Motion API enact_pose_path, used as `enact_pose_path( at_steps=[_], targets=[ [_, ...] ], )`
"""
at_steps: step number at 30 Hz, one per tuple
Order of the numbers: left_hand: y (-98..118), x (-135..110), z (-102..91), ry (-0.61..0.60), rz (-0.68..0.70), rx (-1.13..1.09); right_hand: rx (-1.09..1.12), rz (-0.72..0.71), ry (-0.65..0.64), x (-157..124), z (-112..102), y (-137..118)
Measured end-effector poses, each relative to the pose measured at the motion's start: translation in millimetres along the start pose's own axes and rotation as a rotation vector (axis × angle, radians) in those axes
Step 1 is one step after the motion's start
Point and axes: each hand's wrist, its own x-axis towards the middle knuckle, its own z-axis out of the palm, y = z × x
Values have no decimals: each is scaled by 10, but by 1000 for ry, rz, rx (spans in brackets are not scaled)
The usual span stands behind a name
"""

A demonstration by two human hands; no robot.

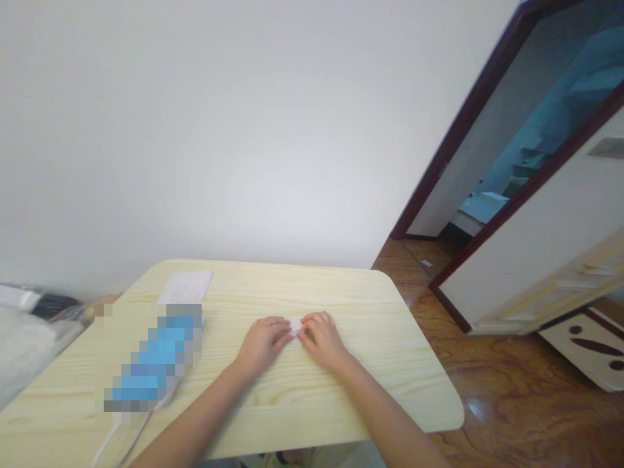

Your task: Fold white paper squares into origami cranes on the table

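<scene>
A small white folded piece of paper or tissue [295, 327] lies on the pale pine table [341, 292], with its exact material too small to tell. My left hand [263, 344] and my right hand [324, 339] meet around it, their fingertips pressing on it from both sides. To the left of my left hand lies a blue object [156, 357], pixelated beyond recognition, with thin white cords [129, 435] trailing toward the table's near edge. A white sheet of paper [185, 287] lies by the far edge.
A white wall rises behind the table. On the right, a wooden door [531, 227] stands open over a glossy brown wood floor [511, 364]. A blurred grey and white item [34, 331] sits beyond the table's left edge.
</scene>
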Motion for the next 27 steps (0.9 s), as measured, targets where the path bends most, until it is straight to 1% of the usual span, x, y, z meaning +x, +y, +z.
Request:
enact_pose_path(
  at_steps=[8,10,13,17,22,27],
  targets=[
    [-19,-16,17,3,4,44,-14,11,31,-3,29,-7],
    [1,-12,8,4,-15,30,-13,15,38,-2,36,-3],
    [20,-2,6,25,-79,25,-12,15,41,1,36,0],
    [-2,13,19,51,-148,-2,-13,28,45,9,36,-2],
    [-26,33,13,45,-158,-37,3,52,52,15,52,0],
    [-22,26,23,49,-164,5,8,65,63,16,51,-3]
  ],
)
